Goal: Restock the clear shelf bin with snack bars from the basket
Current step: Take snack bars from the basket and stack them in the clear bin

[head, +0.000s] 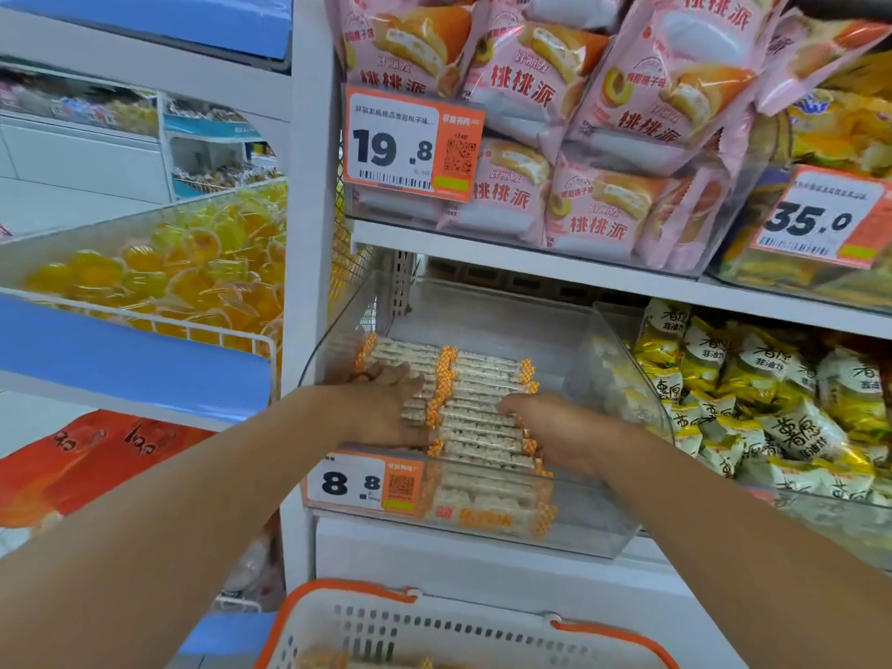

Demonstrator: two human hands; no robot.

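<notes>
The clear shelf bin point(596, 521) sits on the lower shelf, with an 8.8 price tag point(363, 482) on its front. White snack bars point(478, 412) with orange-checked ends lie stacked in two columns inside it. My left hand point(386, 410) lies flat, fingers spread, on the left column. My right hand point(555, 434) rests against the right ends of the right column, fingers slightly curled, gripping nothing I can see. The white basket point(434, 630) with orange handles is at the bottom edge, and a few bars show at its bottom.
Yellow snack packs point(772, 408) fill the bin to the right. Pink cake bags point(579, 127) sit on the shelf above, low over the bin. A wire basket of yellow jelly cups point(169, 277) stands to the left, past a white upright post point(309, 282).
</notes>
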